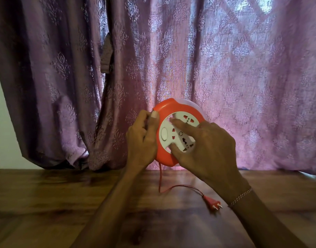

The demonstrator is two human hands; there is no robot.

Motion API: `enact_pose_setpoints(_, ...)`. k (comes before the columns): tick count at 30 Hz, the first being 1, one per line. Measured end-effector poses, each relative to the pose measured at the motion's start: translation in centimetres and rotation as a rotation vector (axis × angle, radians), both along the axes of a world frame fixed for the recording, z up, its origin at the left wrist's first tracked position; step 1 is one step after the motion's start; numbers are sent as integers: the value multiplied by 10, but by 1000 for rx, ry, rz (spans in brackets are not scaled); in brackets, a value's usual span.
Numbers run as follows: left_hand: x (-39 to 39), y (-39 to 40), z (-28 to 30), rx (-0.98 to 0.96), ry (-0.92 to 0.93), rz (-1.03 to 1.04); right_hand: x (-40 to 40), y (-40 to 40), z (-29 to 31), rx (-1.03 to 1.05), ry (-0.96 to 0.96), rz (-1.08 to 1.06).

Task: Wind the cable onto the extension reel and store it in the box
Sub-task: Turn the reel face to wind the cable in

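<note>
A round orange extension reel [164, 154] with a white socket face [165, 134] is held upright above the wooden table [46, 203]. My left hand [142, 142] grips its left rim, thumb on the front edge. My right hand [205, 147] lies on the white face, fingers in its openings. A thin red cable [160, 178] hangs from the reel's bottom to the table and curves right to a red two-pin plug [212, 204] lying flat. No box is in view.
A purple patterned curtain [171, 59] hangs right behind the reel and reaches the table's back edge. A pale wall [3, 122] shows at the far left. A thin bracelet [240, 196] sits on my right wrist.
</note>
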State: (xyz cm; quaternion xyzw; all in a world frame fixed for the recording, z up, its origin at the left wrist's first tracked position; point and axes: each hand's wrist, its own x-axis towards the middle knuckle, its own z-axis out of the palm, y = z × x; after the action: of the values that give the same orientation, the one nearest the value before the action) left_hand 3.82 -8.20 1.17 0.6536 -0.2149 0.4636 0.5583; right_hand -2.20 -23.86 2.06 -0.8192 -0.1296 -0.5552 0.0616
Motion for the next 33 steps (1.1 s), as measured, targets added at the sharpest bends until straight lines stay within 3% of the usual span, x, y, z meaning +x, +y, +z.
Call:
enact_pose_setpoints(7,-2,-1,0,27,10,20,-1,8,1,103,-42,-98)
enact_pose_setpoints(11,-1,1,0,-15,7,4,-1,-1,5,29,-28,-9)
enact_pose_setpoints(15,0,3,0,-31,16,-18,-3,-12,11,-79,-141,115)
enact_pose_setpoints(19,0,5,2,-48,21,-49,-6,-17,18,-296,120,269)
enact_pose_setpoints(21,-1,5,2,-39,22,-43,-6,-12,18,-355,202,171)
enact_pose_setpoints(23,-1,5,1,-34,18,-33,-6,-8,16,-389,161,93)
enact_pose_setpoints(27,-1,5,0,-10,-1,-28,-9,-6,13,-339,89,10)
enact_pose_setpoints(33,3,4,-2,9,-14,-28,-10,0,10,-206,136,38)
